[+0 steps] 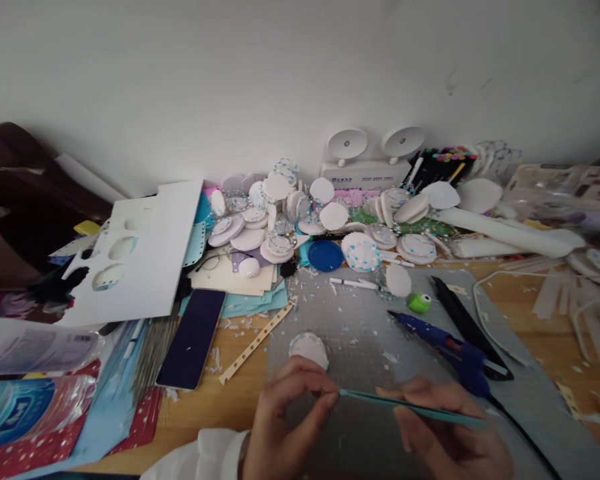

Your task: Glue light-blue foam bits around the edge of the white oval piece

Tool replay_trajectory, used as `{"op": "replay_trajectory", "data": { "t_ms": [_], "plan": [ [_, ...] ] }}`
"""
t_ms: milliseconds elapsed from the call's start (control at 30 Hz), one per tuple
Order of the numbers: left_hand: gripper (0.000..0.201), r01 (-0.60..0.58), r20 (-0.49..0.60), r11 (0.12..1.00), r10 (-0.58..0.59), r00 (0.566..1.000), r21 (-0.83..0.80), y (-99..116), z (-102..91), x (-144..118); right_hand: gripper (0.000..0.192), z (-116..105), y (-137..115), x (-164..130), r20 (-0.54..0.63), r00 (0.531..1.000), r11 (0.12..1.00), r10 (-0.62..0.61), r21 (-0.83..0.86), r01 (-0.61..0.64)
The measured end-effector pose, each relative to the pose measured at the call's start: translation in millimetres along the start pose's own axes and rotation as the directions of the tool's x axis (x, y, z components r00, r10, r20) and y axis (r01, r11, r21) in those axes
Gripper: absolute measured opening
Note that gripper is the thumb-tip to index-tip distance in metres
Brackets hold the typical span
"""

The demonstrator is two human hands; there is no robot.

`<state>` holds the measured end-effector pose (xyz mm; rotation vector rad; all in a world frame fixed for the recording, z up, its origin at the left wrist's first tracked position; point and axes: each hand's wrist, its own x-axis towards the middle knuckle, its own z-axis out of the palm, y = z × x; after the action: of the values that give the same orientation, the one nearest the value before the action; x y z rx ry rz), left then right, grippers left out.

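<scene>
Both of my hands are low in the view, over the grey cutting mat (340, 313). A long, thin teal strip (455, 416) runs between them, with a dark gap along part of its length; its exact kind is unclear. My left hand (293, 407) pinches its narrow left end between thumb and index finger. Farther right, my right hand (445, 427), slightly blurred, grips the strip between thumb and fingers. Just beyond my left fingers lies a round white foam disc (309, 348) with a beaded-looking edge, its near side partly hidden by the hand.
A blue glue gun (440, 343) with a black cord lies at the right, near a black cutter (467, 327) and a green cap (420, 303). Many white discs (334, 217) pile along the wall. A phone (193, 339) and a bottle (35, 407) lie left.
</scene>
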<state>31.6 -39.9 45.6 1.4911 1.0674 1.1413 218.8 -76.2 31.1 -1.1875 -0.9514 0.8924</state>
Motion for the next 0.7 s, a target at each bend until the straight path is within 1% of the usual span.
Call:
{"op": "replay_trajectory", "data": {
  "t_ms": [100,133,167,200,267,300,333,367,400,467,533,567,600,633,667,700],
  "plan": [
    [0.021,0.012,-0.015,1.000,-0.013,1.000,-0.019,1,-2.1,-1,0.017,-10,1,6,0.023,0.983,0.974,-0.183,-0.130,0.184],
    [0.023,0.026,-0.002,0.999,-0.026,1.000,-0.032,1,-2.8,-1,0.021,-13,1,8,0.049,0.963,0.944,-0.264,-0.194,0.268],
    [0.026,0.045,0.029,0.998,-0.044,0.999,-0.051,1,-3.3,-2,0.026,-15,1,9,0.104,0.932,0.899,-0.346,-0.247,0.362],
    [0.029,0.069,0.075,0.995,-0.063,0.995,-0.076,2,-3.5,-3,0.032,-16,2,10,0.201,0.884,0.841,-0.421,-0.278,0.464],
    [0.036,0.135,0.169,0.983,-0.114,0.979,-0.122,0,-2.7,-6,0.036,-12,6,10,0.403,0.744,0.704,-0.532,-0.277,0.653],
    [0.038,0.176,0.195,0.975,-0.148,0.970,-0.137,-1,-1.9,-7,0.032,-7,9,9,0.458,0.680,0.643,-0.572,-0.264,0.719],
    [0.040,0.220,0.203,0.964,-0.188,0.961,-0.148,-3,-1.0,-9,0.027,-2,13,7,0.478,0.636,0.597,-0.606,-0.256,0.760],
    [0.042,0.262,0.196,0.952,-0.230,0.953,-0.156,-5,-0.1,-10,0.023,5,16,6,0.474,0.615,0.566,-0.630,-0.261,0.782],
    [0.043,0.304,0.187,0.937,-0.272,0.944,-0.172,-7,0.7,-12,0.024,11,19,5,0.460,0.603,0.545,-0.652,-0.269,0.794],
    [0.043,0.375,0.168,0.902,-0.345,0.924,-0.214,-11,1.8,-14,0.029,22,20,4,0.430,0.601,0.531,-0.673,-0.284,0.798],
    [0.044,0.418,0.149,0.872,-0.391,0.908,-0.256,-12,2.2,-15,0.029,25,17,7,0.477,0.581,0.516,-0.660,-0.274,0.812],
    [0.044,0.428,0.136,0.862,-0.405,0.904,-0.272,-11,2.2,-15,0.026,21,15,9,0.518,0.558,0.504,-0.648,-0.257,0.824],
    [0.043,0.428,0.115,0.857,-0.413,0.904,-0.285,-10,1.7,-14,0.024,13,12,11,0.561,0.532,0.488,-0.634,-0.243,0.838],
    [0.042,0.417,0.086,0.860,-0.411,0.908,-0.295,-9,0.8,-13,0.021,2,11,13,0.599,0.516,0.473,-0.612,-0.245,0.846],
    [0.041,0.399,0.050,0.866,-0.403,0.914,-0.300,-8,-0.8,-12,0.022,-12,11,13,0.599,0.515,0.457,-0.613,-0.262,0.850],
    [0.040,0.376,0.013,0.876,-0.390,0.921,-0.303,-8,-3.1,-11,0.023,-29,13,12,0.570,0.559,0.455,-0.602,-0.331,0.827]
  ]
}}
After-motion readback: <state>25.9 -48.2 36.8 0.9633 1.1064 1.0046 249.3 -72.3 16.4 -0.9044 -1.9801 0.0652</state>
